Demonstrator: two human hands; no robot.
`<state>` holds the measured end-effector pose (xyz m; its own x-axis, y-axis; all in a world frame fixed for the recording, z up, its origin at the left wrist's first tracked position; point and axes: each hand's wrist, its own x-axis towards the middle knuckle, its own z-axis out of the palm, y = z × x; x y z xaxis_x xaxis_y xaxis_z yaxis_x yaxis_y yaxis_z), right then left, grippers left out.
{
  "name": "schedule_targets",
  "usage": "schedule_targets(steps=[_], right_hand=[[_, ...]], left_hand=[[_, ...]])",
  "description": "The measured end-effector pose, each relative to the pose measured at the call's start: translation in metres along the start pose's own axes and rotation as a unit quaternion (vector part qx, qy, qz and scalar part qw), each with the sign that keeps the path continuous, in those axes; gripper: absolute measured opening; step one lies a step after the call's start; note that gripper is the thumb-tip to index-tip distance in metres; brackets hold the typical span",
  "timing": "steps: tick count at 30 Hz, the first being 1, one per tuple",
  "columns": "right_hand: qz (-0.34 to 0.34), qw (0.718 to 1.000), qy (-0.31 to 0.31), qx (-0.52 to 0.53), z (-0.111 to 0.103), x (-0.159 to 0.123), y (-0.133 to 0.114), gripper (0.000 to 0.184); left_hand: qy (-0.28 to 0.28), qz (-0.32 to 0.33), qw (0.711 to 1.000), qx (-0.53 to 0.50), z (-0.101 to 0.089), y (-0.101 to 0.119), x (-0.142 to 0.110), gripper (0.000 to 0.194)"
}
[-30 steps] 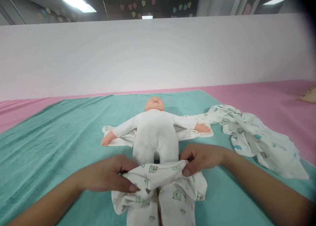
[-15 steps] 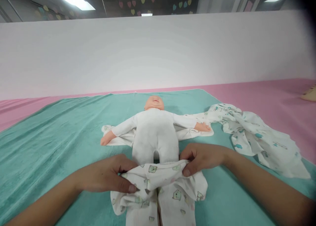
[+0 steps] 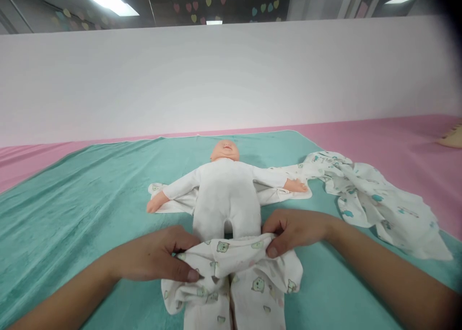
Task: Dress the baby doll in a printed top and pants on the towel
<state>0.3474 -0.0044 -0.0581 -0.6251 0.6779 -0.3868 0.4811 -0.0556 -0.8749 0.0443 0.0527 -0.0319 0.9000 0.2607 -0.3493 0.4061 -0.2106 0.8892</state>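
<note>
A baby doll with a white cloth body lies on its back, arms spread, its head away from me. White baby pants printed with green bears cover its legs, the waistband bunched at the thighs. My left hand pinches the left side of that waistband between thumb and fingers. On the right side, my right hand grips the same edge. The doll's feet are out of view. Under its arms lies a spread white baby top, partly hidden by the body.
A teal blanket lies under the doll, over a pink sheet. To the right is a crumpled white cloth with blue-green prints. A white wall panel stands behind. A beige object shows at the far right edge.
</note>
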Motion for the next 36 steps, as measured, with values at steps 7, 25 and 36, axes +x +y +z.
schedule_targets(steps=[7,25,36], right_hand=[[0.004,1.0,0.003,0.0,-0.0003,-0.0001,0.0002,0.037],[0.002,1.0,0.004,-0.006,0.0003,-0.0001,-0.0001,0.037],[0.0,1.0,0.008,-0.007,0.0015,-0.0009,-0.0024,0.038]], left_hand=[[0.0,0.0,1.0,-0.004,-0.0002,-0.0018,0.0005,0.016],[0.001,-0.005,1.0,0.002,-0.0003,-0.0009,0.0,0.015],[0.005,-0.005,1.0,0.001,0.0001,-0.0003,0.0,0.019]])
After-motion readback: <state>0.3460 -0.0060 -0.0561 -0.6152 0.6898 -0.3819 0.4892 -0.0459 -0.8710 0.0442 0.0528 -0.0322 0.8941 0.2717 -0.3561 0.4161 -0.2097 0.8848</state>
